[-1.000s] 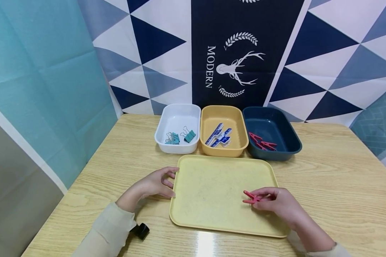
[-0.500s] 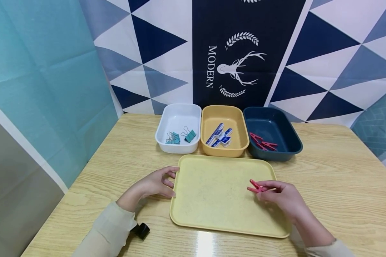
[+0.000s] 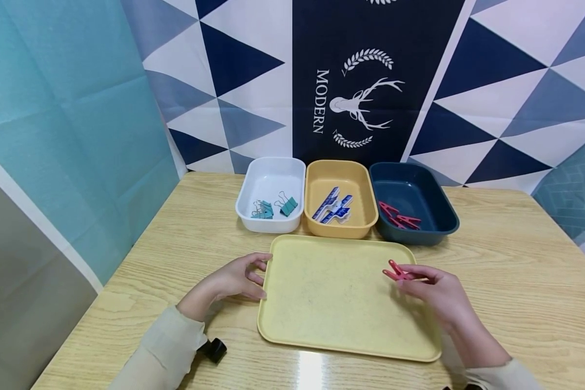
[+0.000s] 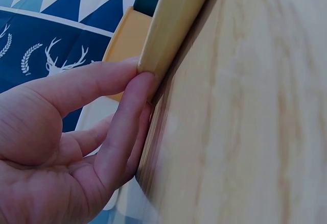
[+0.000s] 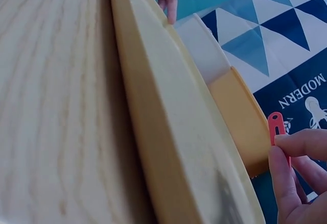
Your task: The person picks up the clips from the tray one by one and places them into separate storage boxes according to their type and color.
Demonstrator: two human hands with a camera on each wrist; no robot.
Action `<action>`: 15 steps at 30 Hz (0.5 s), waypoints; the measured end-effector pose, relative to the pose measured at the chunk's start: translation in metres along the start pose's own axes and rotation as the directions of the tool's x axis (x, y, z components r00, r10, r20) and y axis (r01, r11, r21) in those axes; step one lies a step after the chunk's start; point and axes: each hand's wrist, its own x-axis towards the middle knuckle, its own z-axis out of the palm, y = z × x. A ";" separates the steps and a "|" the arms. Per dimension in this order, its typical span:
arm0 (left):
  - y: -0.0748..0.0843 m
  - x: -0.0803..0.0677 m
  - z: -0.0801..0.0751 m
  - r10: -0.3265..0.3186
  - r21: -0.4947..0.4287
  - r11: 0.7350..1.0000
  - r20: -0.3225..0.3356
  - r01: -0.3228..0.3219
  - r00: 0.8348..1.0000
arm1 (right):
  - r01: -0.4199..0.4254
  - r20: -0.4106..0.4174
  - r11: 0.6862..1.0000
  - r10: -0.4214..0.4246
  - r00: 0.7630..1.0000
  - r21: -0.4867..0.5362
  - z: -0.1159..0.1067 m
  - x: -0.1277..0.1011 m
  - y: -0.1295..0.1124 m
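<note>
My right hand (image 3: 436,290) pinches a red plastic clothespin (image 3: 397,271) between thumb and fingers, above the right part of a pale yellow tray (image 3: 329,298). In the right wrist view the clothespin (image 5: 276,125) stands up from the fingertips, one slotted leg showing. My left hand (image 3: 234,278) lies at the tray's left edge, its thumb and index finger spread apart and touching the rim. From the left wrist view, the fingertips of the left hand (image 4: 97,132) meet the tray's side (image 4: 171,25), with the fingers loosely bent.
Behind the tray stand three bins side by side. The white bin (image 3: 270,176) has teal binder clips (image 3: 287,205), the yellow-orange bin (image 3: 338,176) blue-and-white clips (image 3: 338,208), the dark blue bin (image 3: 434,203) red clothespins (image 3: 408,221). A patterned cloth (image 3: 253,76) hangs behind.
My right hand has risen and moved away from me and slightly right, carrying the clothespin from low over the tray toward the dark blue bin's side. The left hand has stayed put.
</note>
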 end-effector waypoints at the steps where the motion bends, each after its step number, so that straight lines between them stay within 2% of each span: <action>1: 0.000 0.000 0.000 0.000 0.001 1.000 0.000 0.000 1.000 | 0.000 -0.002 1.000 0.000 1.000 0.008 -0.001 0.001 0.000; 9: -0.001 0.001 -0.001 0.003 0.000 1.000 0.001 -0.003 1.000 | 0.030 -0.031 0.999 -0.029 0.999 0.035 -0.007 0.007 -0.006; 15: -0.001 0.001 -0.001 0.001 -0.006 1.000 0.008 -0.001 1.000 | 0.025 -0.043 0.990 -0.019 0.999 0.139 -0.012 0.011 -0.006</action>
